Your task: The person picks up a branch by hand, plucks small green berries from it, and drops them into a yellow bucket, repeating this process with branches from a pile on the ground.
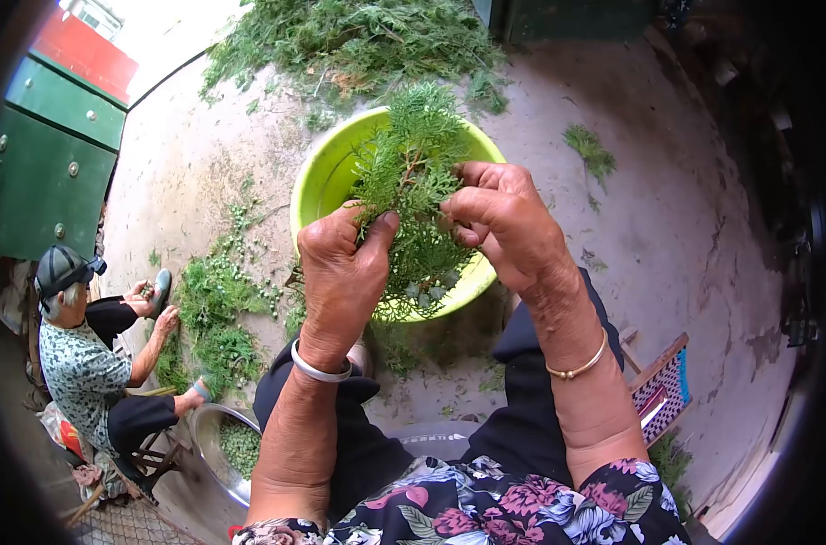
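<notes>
A leafy evergreen branch (413, 163) with flat, scaly foliage and a brown stem stands up over a yellow-green tub (327, 182). My left hand (345, 272) is closed around its lower part, thumb pressed against the fingers. At the branch's right edge, my right hand (513, 222) has its thumb and fingers drawn together in a pinch. Foliage meets those fingertips, and whatever lies between them is hidden. Below my hands, more greenery and a few pale green cones (422, 292) show inside the tub, partly covered by the branch.
Cut evergreen branches (358, 45) lie heaped beyond the tub. At left, another person (86, 363) sits on a low stool beside scattered greenery (218, 309). A metal basin (199, 427) holds small green cones. A woven-seat chair (663, 391) stands at right.
</notes>
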The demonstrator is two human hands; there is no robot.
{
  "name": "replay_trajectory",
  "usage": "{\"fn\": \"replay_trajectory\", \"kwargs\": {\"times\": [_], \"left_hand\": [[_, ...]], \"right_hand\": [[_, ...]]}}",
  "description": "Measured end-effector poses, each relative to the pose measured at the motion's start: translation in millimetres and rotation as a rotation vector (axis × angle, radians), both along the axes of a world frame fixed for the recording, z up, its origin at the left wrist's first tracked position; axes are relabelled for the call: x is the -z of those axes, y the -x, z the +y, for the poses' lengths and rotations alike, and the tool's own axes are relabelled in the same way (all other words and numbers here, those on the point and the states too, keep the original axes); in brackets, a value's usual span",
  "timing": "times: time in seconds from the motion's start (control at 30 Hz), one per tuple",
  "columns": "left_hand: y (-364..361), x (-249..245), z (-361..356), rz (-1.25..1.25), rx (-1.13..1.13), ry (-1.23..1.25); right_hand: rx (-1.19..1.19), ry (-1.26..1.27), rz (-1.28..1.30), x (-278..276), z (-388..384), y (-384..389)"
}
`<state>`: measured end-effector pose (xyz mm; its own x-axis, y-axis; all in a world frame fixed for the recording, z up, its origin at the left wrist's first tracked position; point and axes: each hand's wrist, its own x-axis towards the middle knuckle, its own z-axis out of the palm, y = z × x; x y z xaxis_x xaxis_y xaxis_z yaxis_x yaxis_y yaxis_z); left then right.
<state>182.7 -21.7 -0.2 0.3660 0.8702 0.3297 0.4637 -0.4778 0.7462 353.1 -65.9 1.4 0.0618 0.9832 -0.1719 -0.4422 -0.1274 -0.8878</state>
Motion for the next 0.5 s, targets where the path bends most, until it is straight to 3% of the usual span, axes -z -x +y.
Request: {"fn": "replay_trajectory", "kwargs": {"times": [0.07,0.27,0.37,0.5], "left_hand": [[-0.4,0.3,-0.6,0.009,-0.006,-0.017],[-2.2,-0.6,-2.9,0.006,0.014,0.013],[-2.5,-2.2,-4.9,-0.042,0.02,0.1],[-1.9,-12.7,-6.1,-0.168,0.071,0.417]], "right_hand": [[0.01,-0.035,0.058,1.1,-0.1,0.9],[0.151,-0.053,-0.134,-2.5,-1.4,10.1],[0.172,-0.057,-0.12,-3.2,-2.3,10.0],[0.127,-0.121,-0.204,-4.0,-1.9,11.2]]}}
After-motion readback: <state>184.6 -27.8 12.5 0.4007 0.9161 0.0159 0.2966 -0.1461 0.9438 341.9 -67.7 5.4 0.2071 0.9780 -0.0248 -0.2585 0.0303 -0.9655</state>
